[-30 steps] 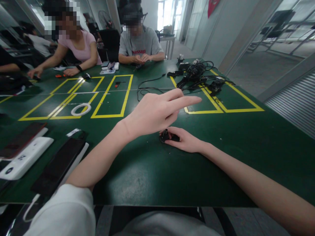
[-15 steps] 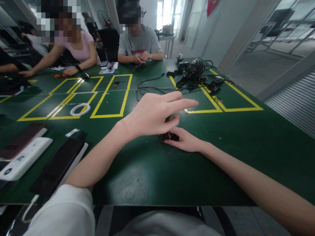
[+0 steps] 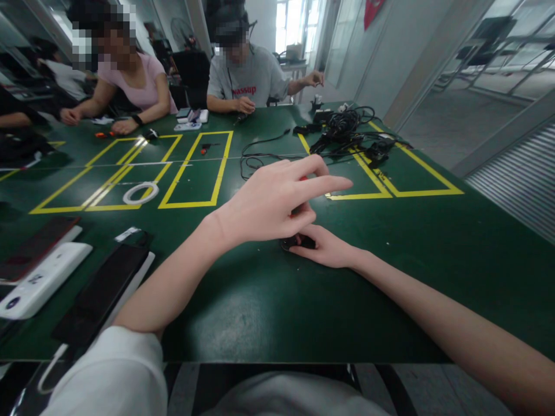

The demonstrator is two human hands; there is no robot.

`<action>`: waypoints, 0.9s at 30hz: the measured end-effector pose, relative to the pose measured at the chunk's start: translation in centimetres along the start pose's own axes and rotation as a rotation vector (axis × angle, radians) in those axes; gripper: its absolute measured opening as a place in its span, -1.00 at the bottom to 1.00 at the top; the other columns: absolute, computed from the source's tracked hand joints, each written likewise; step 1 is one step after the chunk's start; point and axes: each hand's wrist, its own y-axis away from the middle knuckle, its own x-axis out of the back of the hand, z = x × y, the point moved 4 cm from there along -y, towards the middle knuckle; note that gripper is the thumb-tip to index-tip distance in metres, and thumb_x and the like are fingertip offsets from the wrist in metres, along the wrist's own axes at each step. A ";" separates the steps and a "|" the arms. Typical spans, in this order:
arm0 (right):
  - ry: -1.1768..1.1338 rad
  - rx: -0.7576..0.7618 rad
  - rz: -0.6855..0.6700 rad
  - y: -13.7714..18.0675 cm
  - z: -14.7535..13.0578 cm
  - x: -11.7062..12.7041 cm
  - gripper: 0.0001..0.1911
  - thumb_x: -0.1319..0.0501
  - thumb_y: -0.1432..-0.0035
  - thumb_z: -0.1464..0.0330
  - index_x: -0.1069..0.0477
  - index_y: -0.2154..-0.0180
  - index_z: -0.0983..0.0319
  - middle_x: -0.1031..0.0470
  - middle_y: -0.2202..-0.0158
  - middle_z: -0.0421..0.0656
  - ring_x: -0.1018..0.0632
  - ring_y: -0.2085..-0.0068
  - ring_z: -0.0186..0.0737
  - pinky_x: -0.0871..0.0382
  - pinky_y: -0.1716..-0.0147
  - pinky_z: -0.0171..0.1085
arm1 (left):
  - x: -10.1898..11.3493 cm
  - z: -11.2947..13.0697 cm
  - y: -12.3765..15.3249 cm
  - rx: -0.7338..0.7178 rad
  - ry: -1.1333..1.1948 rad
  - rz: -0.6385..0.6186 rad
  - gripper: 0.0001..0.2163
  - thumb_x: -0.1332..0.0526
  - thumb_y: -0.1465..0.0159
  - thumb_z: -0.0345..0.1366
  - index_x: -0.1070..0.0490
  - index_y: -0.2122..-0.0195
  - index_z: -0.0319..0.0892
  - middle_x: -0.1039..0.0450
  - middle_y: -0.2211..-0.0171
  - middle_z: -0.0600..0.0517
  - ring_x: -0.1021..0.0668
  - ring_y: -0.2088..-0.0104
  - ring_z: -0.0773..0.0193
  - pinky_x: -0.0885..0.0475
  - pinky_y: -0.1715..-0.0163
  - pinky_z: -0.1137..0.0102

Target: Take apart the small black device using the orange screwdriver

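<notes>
My left hand [image 3: 277, 199] is above the table, directly over my right hand. Its fingers curl round a red-and-black handle [image 3: 304, 178], of which only a small red patch shows between them; the rest is hidden. My right hand [image 3: 329, 247] rests on the green table [image 3: 229, 312] and pinches a small black part [image 3: 287, 244] with a rounded end. The left fingers partly cover this black part, so its kind does not show. Whether the handle's lower end touches it is also hidden.
A heap of black cables [image 3: 347, 130] lies at the back right. White tape roll [image 3: 141, 193], small red-and-black tool [image 3: 206, 148] and yellow tape outlines are farther left. Near left are a power bank [image 3: 47, 280] and a black phone [image 3: 104, 289]. Two people sit opposite.
My left fingers have shifted slightly, and a red patch now shows between them. My right hand stays in place. The person opposite has raised one arm out to the side.
</notes>
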 end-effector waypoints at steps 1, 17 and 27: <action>-0.001 0.002 -0.008 0.0 0.0 0.0 -0.84 -0.23 -0.32 0.24 -0.38 0.24 0.19 -0.45 0.36 -0.17 -0.46 0.33 -0.15 -0.38 0.27 -0.18 | 0.0 -0.1 0.0 0.018 -0.010 0.006 -0.48 -0.01 -0.31 -0.47 -0.33 -0.29 -0.07 -0.49 -0.01 -0.06 -0.55 0.15 0.27 -0.43 0.22 0.41; 0.003 0.019 -0.016 0.0 -0.2 0.1 -0.86 -0.23 -0.33 0.28 -0.40 0.18 0.22 -0.46 0.34 -0.16 -0.47 0.33 -0.16 -0.38 0.28 -0.20 | -0.8 -0.4 0.4 0.064 -0.030 -0.088 -0.59 -0.02 -0.37 -0.45 -0.44 -0.18 -0.08 -0.57 0.10 0.00 -0.60 0.22 0.29 -0.40 0.31 0.45; -0.010 0.016 -0.027 0.0 0.1 -0.1 -0.79 -0.23 -0.34 0.25 -0.43 0.10 0.25 -0.48 0.29 -0.13 -0.47 0.30 -0.16 -0.38 0.25 -0.19 | 0.9 0.0 0.3 0.030 -0.006 -0.034 -0.59 -0.03 -0.35 -0.49 -0.47 -0.15 -0.12 -0.59 0.13 0.00 -0.60 0.20 0.33 -0.38 0.32 0.48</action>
